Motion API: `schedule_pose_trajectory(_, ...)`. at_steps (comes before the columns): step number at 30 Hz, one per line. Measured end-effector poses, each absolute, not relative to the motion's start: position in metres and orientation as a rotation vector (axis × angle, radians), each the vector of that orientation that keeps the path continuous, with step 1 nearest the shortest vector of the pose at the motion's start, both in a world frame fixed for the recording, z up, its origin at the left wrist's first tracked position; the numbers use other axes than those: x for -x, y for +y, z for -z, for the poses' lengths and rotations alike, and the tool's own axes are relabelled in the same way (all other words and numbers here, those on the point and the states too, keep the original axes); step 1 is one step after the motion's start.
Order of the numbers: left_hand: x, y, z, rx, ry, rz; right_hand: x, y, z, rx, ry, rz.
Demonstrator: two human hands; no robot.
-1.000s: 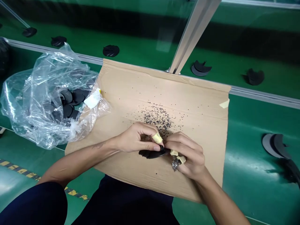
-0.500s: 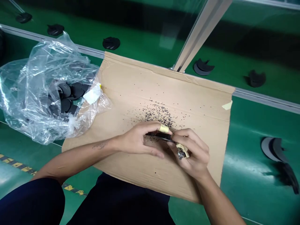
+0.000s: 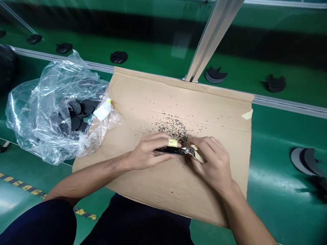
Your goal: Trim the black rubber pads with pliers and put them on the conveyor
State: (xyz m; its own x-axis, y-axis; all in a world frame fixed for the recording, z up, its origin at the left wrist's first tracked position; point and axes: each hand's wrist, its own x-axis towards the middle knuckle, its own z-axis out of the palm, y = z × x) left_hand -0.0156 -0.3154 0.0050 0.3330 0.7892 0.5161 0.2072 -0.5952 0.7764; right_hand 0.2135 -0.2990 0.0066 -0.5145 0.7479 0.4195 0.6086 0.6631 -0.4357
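Observation:
My left hand (image 3: 146, 151) pinches a thin black plastic part (image 3: 167, 150) between thumb and fingers; a strip of yellow tape (image 3: 173, 142) wraps one finger. Closed around small nippers (image 3: 189, 151) with pale yellow handles, my right hand (image 3: 214, 163) brings their metal jaws against the right end of the part. Both hands are just above a cardboard sheet (image 3: 158, 190). Small black scraps (image 3: 175, 127) lie scattered on it beyond the hands. The far side of the part is hidden by my left fingers.
At the left, a clear plastic bag (image 3: 43, 105) holds several black curved parts (image 3: 76, 108). More black parts (image 3: 119, 57) lie along the green surface behind the metal rail (image 3: 288, 104). A metal post (image 3: 214, 37) rises at the back; another curved part (image 3: 302, 160) sits at right.
The nippers have swung up, their jaws now pointing left at the part's end. My left thumb has closed onto the part, which sits slightly lower and further left.

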Motion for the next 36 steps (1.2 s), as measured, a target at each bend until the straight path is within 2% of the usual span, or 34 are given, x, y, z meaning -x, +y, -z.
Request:
schedule_pose_trajectory(14,0.0153,-0.3156,-0.0038,-2.021,0.874,-1.244,-0.2135,-0.3022,-0.0085,1.097,-2.354,-0.096)
schedule_pose_trajectory(21,0.0150,-0.3179,-0.0030,-2.011,0.871,-1.250,-0.2138,-0.3049,-0.0126,1.108,-2.416,0.152)
schedule_pose_trajectory(29,0.0141,-0.3176,-0.0047,-2.017,0.895,-1.264,-0.2151,-0.3065,-0.0078,1.103,-2.302,-0.016)
schedule_pose_trajectory(36,0.0120,-0.3177,-0.0045,-2.040,0.866,-1.198,-0.2156,-0.3007,-0.0135,1.166,-2.325,0.199)
